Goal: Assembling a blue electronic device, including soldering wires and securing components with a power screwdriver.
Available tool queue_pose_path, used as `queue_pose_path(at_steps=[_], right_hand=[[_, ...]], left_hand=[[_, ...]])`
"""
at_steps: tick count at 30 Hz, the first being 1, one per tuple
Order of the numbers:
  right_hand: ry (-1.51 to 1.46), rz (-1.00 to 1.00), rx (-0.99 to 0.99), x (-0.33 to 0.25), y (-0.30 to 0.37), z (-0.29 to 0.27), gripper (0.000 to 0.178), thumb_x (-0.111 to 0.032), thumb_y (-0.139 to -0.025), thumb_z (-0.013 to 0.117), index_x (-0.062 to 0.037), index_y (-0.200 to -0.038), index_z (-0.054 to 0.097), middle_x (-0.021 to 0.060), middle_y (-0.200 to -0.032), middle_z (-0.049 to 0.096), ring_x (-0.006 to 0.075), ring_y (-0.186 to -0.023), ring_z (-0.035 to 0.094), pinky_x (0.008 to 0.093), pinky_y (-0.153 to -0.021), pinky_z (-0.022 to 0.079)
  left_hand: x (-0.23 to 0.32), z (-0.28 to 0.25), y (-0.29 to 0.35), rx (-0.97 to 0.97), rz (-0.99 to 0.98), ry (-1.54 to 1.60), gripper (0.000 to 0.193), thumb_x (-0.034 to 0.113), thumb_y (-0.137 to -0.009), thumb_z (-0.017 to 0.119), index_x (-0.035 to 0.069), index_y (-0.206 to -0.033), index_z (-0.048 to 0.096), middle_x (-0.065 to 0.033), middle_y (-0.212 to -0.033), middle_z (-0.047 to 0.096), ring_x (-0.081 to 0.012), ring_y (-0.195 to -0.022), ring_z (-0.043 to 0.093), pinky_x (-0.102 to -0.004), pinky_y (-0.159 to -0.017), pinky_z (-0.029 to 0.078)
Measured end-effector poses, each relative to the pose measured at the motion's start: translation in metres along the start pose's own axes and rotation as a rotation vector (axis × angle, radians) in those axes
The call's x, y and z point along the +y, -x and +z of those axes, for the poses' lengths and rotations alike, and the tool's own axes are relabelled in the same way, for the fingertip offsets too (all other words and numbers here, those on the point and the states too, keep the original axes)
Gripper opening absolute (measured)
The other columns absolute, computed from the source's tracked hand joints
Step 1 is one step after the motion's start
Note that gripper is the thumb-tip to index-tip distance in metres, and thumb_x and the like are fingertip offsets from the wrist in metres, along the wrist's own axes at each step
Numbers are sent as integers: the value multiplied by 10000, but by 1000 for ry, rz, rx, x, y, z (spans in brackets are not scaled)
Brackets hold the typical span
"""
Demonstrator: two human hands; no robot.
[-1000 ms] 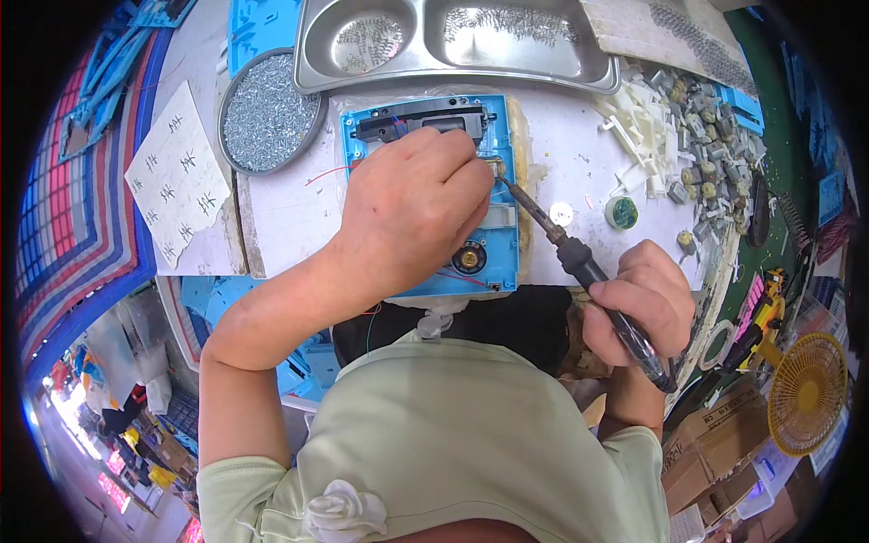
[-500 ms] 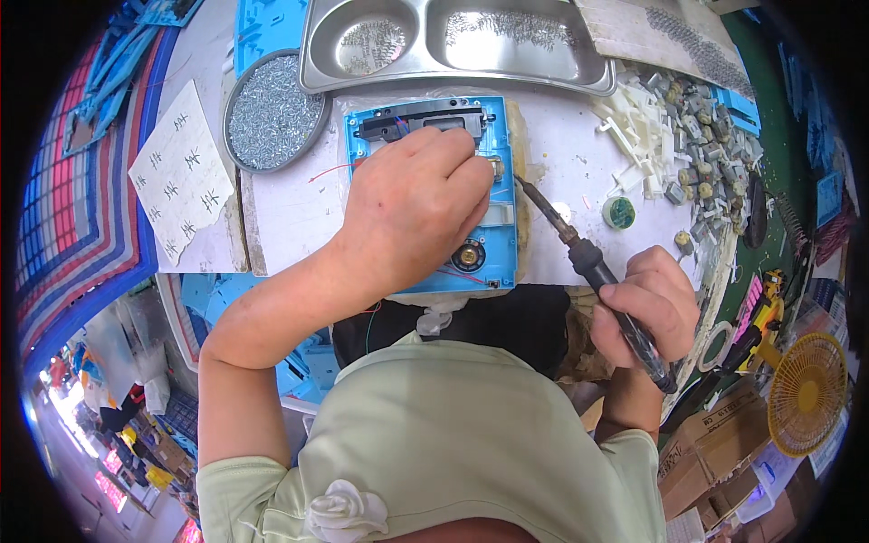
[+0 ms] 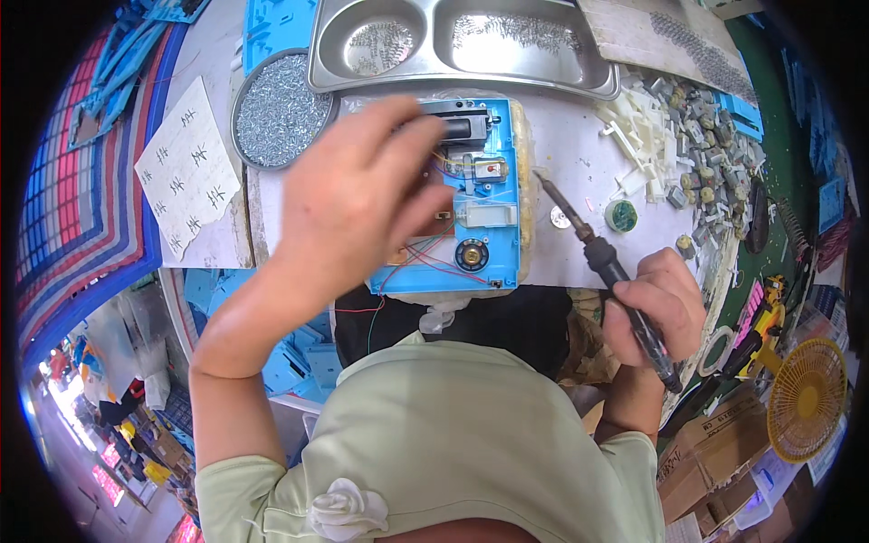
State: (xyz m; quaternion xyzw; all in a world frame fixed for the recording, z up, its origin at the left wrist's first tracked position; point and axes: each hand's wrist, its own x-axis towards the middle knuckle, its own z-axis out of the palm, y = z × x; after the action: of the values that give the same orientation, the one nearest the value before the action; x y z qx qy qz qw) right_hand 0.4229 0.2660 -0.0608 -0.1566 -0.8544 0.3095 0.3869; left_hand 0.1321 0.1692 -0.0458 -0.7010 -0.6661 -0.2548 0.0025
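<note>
My right hand (image 3: 659,309) grips the black handle of a soldering iron (image 3: 611,267), whose metal tip points up and left beside the blue casing. Over the left part of that open blue casing (image 3: 503,258) hovers my left hand (image 3: 348,195), fingers apart and slightly blurred, nothing visible in them. Inside the casing are a small motor (image 3: 490,170), a white plastic piece (image 3: 486,215), a round black part with a brass-coloured centre (image 3: 471,256) and thin red wires. A black holder (image 3: 463,127) lies along its far edge. The hand hides the casing's left side.
A round dish of small screws (image 3: 282,109) stands far left of the casing, beside a marked paper sheet (image 3: 188,172). Behind is a steel compartment tray (image 3: 466,83). At right lie a green-filled round tin (image 3: 621,214), white plastic pieces (image 3: 634,136) and a heap of small motors (image 3: 701,172).
My left hand has moved left off the casing's middle and its fingers have spread, uncovering the motor and wires. The soldering iron has shifted slightly right, away from the casing.
</note>
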Motion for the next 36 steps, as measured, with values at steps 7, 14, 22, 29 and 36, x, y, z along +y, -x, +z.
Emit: queue_pose_path(at_steps=[7, 14, 22, 29, 36], right_hand=[[3, -28, 22, 5, -6, 2, 254, 7, -720, 757, -10, -960, 675, 69, -612, 563, 229, -526, 484, 323, -497, 375], [-15, -52, 23, 0, -12, 7, 260, 4, -726, 759, -13, -971, 673, 70, -615, 565, 230, -524, 482, 321, -503, 379], [-29, -48, 23, -4, -15, 12, 250, -15, -751, 767, -5, -983, 672, 82, -635, 582, 225, -535, 497, 318, -511, 389], [-190, 233, 87, -6, -52, 57, 436, 72, -784, 749, -5, -1209, 686, 130, -957, 712, 258, -821, 687, 334, -737, 539], [-214, 68, -60, -2, -98, 101, 519, 108, -811, 724, -54, -1298, 646, 111, -1076, 701, 226, -964, 709, 325, -844, 566]], left_hand=[[-32, -30, 37, -304, -112, -317, 221, 92, -828, 805, 57, -1035, 735, -105, -891, 686, -279, -796, 693, -385, -669, 547], [-28, -2, 28, 137, -120, 121, 137, 56, -867, 780, 6, -994, 776, -115, -928, 729, -225, -792, 702, -318, -696, 556], [-24, 28, 9, 243, -359, 524, 128, 33, -840, 797, 13, -966, 785, -87, -912, 738, -131, -759, 685, -250, -650, 531], [-13, 25, 16, 232, -342, 658, 102, -5, -874, 752, -23, -974, 761, -89, -961, 737, -151, -840, 693, -272, -751, 542], [-9, 20, 17, 119, -358, 723, 110, 50, -884, 741, -12, -975, 745, -105, -875, 729, -182, -746, 700, -306, -649, 540]])
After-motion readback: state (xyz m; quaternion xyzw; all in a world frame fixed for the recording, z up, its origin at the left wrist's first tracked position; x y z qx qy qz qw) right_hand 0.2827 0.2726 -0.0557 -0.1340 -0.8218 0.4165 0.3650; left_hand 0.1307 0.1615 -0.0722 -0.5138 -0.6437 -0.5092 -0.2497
